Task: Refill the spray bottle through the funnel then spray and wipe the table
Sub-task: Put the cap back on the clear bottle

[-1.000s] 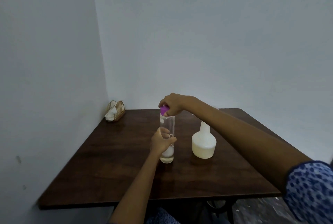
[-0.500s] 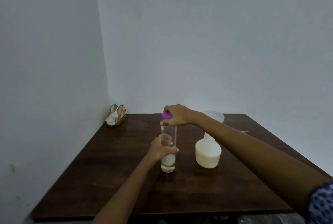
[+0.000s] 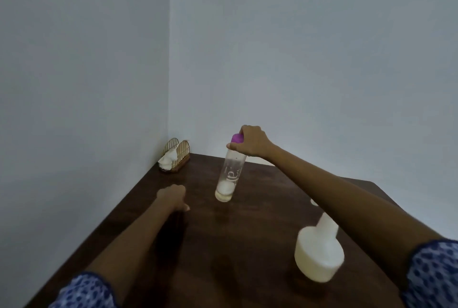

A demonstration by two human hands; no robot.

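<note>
Your right hand (image 3: 251, 141) is curled over the purple cap (image 3: 237, 138) of the clear bottle (image 3: 229, 175), thumb and fingers closed round its top; your left hand (image 3: 173, 196) lies apart on the desk (image 3: 247, 258), holding nothing, its fingers loosely bent, though blur hides how far.

The risk starts there: the bottle leans, its top towards your right hand and its foot towards your left, and only the top is held; if you twist the cap now, with nothing steadying the body, I judge the foot may skid on the wood, or the bottle may swing and tip; bring your left hand back to it first. Once the cap is off, a lean like this could spill the little liquid inside. Your right forearm also passes just above the white bottle (image 3: 319, 257); a careless pull back could knock it over.

The clear bottle is a tall, narrow cylinder near the middle of the desk, see-through, with faint white lettering on its side and a shallow pale layer at the bottom, so it looks nearly empty. The white bottle stands nearer you, to the right: squat, opaque, cream-coloured, with a tapering neck whose top hides behind your arm; whether a funnel sits there I cannot tell. A wire napkin holder (image 3: 176, 158) sits in the far left corner.
</note>
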